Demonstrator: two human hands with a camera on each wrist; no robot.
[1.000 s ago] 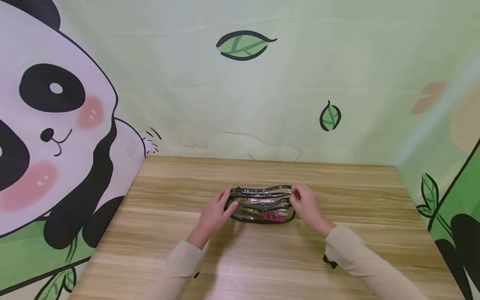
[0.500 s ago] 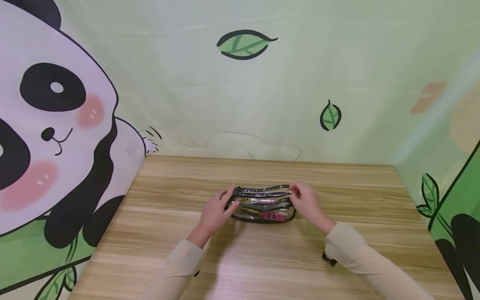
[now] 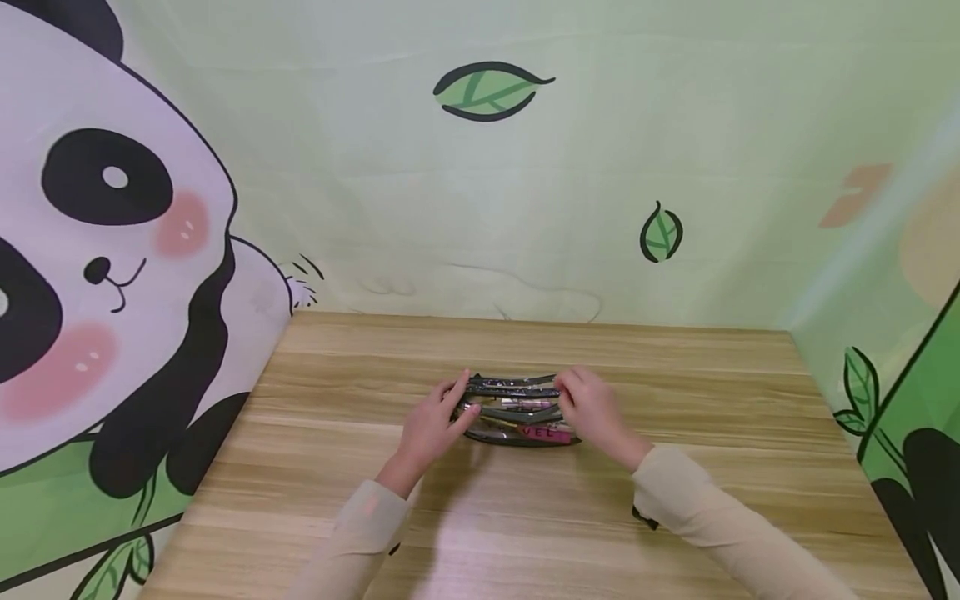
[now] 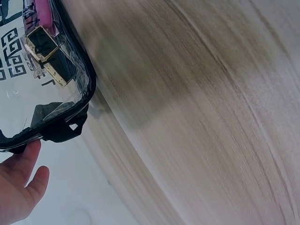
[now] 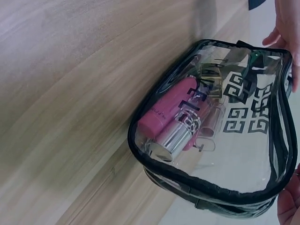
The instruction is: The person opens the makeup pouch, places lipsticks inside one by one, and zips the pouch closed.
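Note:
A clear cosmetic bag (image 3: 487,438) with black trim stands on the wooden table, its top facing up. My left hand (image 3: 431,427) holds its left end, thumb on the near side and fingers on the far side. At the top right, my right hand (image 3: 596,414) pinches the bag's zipper; the fingertips hide the exact spot. Through the clear wall, the right wrist view shows a pink tube (image 5: 166,108) and a silver-capped lipstick (image 5: 174,140) lying at the bottom. A gold-edged dark case (image 4: 52,55) shows inside in the left wrist view.
The wood-grain table (image 3: 525,533) runs back to a green printed backdrop (image 3: 360,167) with a panda and leaves. A small black object (image 3: 643,517) shows beneath the right sleeve cuff.
My right hand has moved left along the top of the bag, staying pinched. The left hand keeps its place on the bag's left end.

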